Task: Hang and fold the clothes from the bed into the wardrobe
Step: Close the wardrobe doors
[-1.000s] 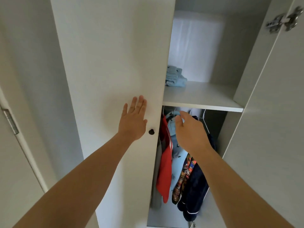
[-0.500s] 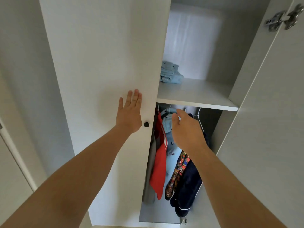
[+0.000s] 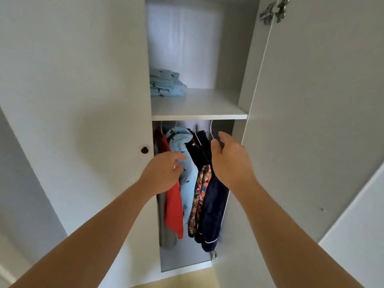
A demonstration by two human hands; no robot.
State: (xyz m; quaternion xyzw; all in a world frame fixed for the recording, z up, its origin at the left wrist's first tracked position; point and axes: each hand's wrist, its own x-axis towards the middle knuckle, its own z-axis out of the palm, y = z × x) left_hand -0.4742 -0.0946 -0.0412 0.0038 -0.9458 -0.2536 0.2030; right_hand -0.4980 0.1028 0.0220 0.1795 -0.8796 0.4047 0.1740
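You get one view, from the camera on your head. It faces forward and down into the open wardrobe [image 3: 239, 59], close up. Your left hand [image 3: 162, 173] and right hand [image 3: 230, 161] reach in at centre. The shelf [image 3: 197, 104] lies just above them, clothes [image 3: 212, 208] hang below it, and the floor [image 3: 197, 279] edges the bottom.

No word, brand, number or sign can be read anywhere. The hanging multicoloured garment [image 3: 200, 194] has a busy print, too small and blurred to show any lettering. The light blue garment [image 3: 189, 183] just beside it and the folded light blue pile [image 3: 166, 84] on the shelf [image 3: 207, 104] carry small dark marks, which look like shapes, not letters. Any stamp on the metal hinge [image 3: 274, 10] is illegible.
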